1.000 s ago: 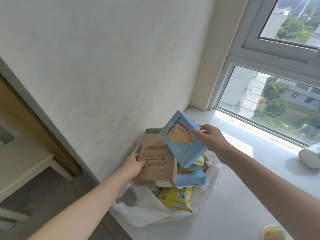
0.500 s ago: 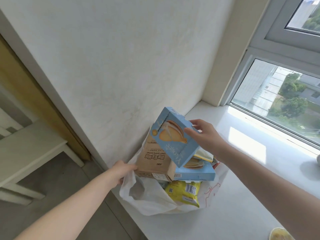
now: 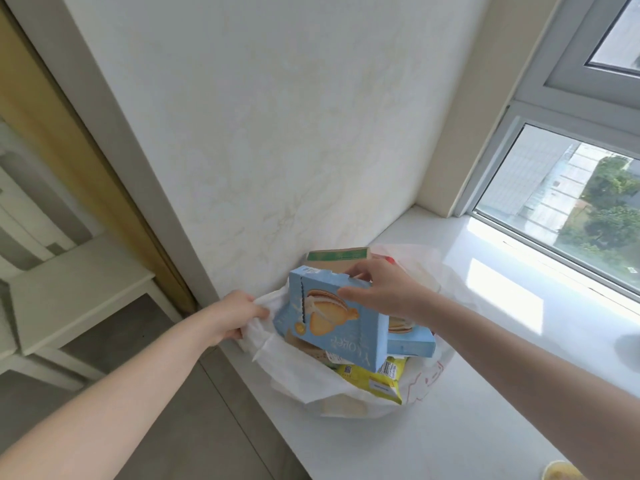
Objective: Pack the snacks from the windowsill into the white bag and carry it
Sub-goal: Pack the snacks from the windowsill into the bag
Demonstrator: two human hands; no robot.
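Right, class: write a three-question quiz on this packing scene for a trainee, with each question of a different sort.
1. True or false: the left hand grips the rim of the white bag.
2. Which holds the tilted blue box over the bag? A) the left hand B) the right hand C) neither
3. Fill the gap: the bag rests on the white ____.

Key: 1 true; 2 B; 3 windowsill.
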